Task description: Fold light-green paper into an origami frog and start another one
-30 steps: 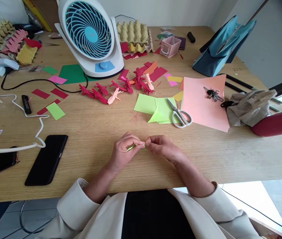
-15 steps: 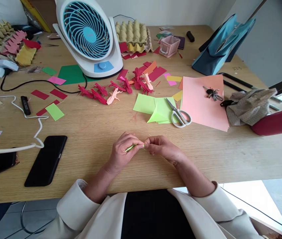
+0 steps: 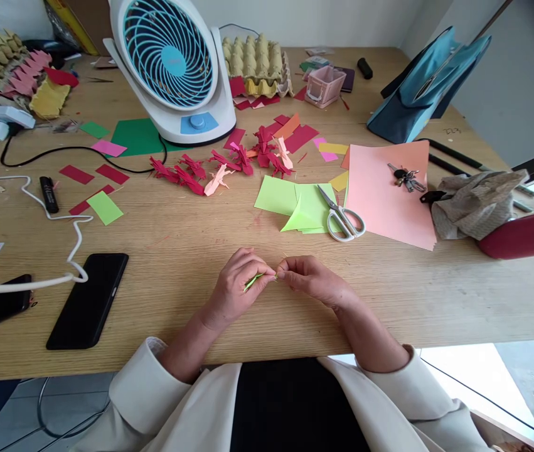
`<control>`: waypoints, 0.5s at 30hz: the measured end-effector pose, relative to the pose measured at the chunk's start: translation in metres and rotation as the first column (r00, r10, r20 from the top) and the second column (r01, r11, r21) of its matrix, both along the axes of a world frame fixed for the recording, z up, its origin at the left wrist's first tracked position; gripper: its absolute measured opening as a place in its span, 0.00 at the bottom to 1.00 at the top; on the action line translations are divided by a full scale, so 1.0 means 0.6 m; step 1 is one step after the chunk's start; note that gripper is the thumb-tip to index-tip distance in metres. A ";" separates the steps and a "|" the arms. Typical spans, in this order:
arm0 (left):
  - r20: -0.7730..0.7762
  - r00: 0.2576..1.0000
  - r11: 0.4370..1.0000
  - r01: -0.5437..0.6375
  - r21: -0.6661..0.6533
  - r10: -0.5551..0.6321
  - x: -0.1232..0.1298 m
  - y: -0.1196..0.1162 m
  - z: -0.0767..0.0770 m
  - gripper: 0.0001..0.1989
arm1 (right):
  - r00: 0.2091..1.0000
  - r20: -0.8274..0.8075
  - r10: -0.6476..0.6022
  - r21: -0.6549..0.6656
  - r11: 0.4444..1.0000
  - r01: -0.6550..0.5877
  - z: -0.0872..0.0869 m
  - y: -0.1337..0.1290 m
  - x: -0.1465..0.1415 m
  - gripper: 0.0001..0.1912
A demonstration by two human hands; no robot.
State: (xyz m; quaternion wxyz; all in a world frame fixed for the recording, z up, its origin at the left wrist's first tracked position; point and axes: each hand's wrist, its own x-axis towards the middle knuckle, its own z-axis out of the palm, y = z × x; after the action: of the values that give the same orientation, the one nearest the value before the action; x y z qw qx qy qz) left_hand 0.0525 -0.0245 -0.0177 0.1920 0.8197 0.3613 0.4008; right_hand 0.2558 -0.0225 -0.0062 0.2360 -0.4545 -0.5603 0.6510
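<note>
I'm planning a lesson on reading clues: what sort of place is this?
Probably a craft table indoors, at home or in a small workshop; I cannot tell which. Scissors lie partly on green sheets, folded red figures lie beyond, and the left fingers hold a green slip.

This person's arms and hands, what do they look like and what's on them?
The left hand and right hand are bare: I see no gloves or watch. The loose, plain cream sleeves have wide openings and end partway down the forearms.
</note>
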 end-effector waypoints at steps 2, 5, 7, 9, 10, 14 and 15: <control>-0.056 0.998 1.000 -0.014 0.006 0.014 0.000 -0.002 0.001 0.04 | 0.999 0.048 0.006 0.035 0.999 -0.007 0.002 0.001 0.000 0.17; -0.129 0.991 0.999 -0.023 0.030 0.026 0.001 -0.004 0.003 0.04 | 0.994 0.105 0.007 0.074 0.997 -0.015 0.004 0.002 0.000 0.15; -0.169 0.985 0.998 -0.025 0.049 0.033 0.001 -0.005 0.003 0.04 | 0.992 0.130 0.000 0.094 0.995 -0.012 0.005 0.002 0.000 0.14; -0.194 0.980 0.998 -0.035 0.055 0.045 0.002 -0.006 0.002 0.04 | 0.990 0.138 -0.013 0.114 0.993 -0.003 0.005 0.003 0.000 0.13; -0.201 0.978 0.998 -0.043 0.053 0.053 0.003 -0.007 0.001 0.04 | 0.991 0.135 -0.024 0.125 0.992 0.007 0.005 0.003 0.000 0.13; -0.203 0.974 0.994 -0.093 0.054 0.102 0.008 -0.010 0.001 0.05 | 0.994 0.079 -0.079 0.164 0.984 0.065 0.006 0.004 -0.002 0.14; -0.196 0.974 0.993 -0.104 0.052 0.112 0.009 -0.010 0.001 0.05 | 0.995 0.056 -0.088 0.176 0.981 0.077 0.006 0.003 -0.003 0.13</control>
State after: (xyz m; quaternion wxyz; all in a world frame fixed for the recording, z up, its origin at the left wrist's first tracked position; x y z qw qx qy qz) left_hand 0.0580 -0.0307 -0.0169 0.1161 0.8386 0.4144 0.3339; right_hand 0.2540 -0.0205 -0.0028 0.2838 -0.4756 -0.6028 0.5744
